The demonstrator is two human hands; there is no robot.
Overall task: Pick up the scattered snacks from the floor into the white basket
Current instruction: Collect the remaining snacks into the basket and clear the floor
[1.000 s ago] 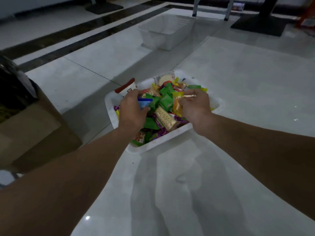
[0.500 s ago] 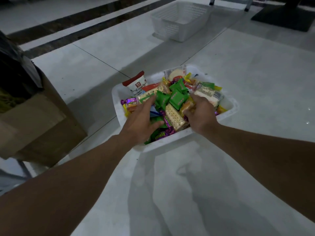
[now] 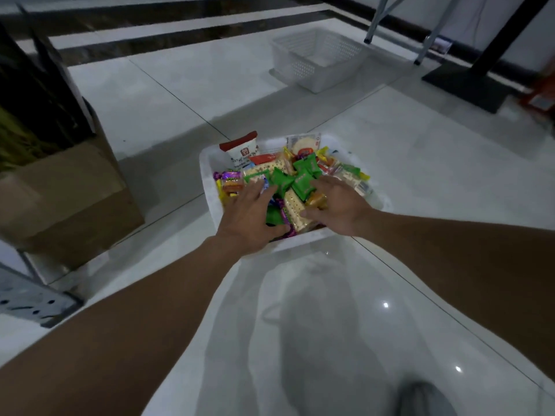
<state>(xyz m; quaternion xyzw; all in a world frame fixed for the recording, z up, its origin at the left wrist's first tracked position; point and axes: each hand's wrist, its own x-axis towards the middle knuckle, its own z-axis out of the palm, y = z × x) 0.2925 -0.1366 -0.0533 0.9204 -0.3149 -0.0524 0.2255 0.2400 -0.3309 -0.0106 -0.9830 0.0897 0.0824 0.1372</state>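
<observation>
At nine o'clock from the basket stands a brown cardboard box (image 3: 69,199), matte and square-edged, on the glossy tiled floor (image 3: 330,325).

Moving right, the left hand (image 3: 250,219) lies flat on the near-left part of the pile. Its grip is released: the fingers are spread and straight, resting on wrappers and closing on nothing. The white basket (image 3: 207,163) is smooth, hard plastic with rounded corners, and its long axis runs from about eight o'clock to two o'clock. Every one of the snacks (image 3: 326,163) that we can see lies inside it, heaped level with the rim. Among them are crinkly green packets (image 3: 303,183), a flat rectangular cracker pack (image 3: 292,205) with a dimpled face between the two hands, and a red-and-white pouch (image 3: 241,150) standing against the far-left wall.

The right hand (image 3: 339,205) is likewise released, palm down on the near-right part of the heap. From the left hand the bulk of the pile lies at one o'clock, and from the right hand at eleven o'clock. Both hands touch it, so neither is nearer.

We judge the gathering close to done. What comes next likely turns on the slippery foil wrappers shifting under flat palms.

At one o'clock, well apart, sits a second basket (image 3: 315,60) with perforated walls.
</observation>
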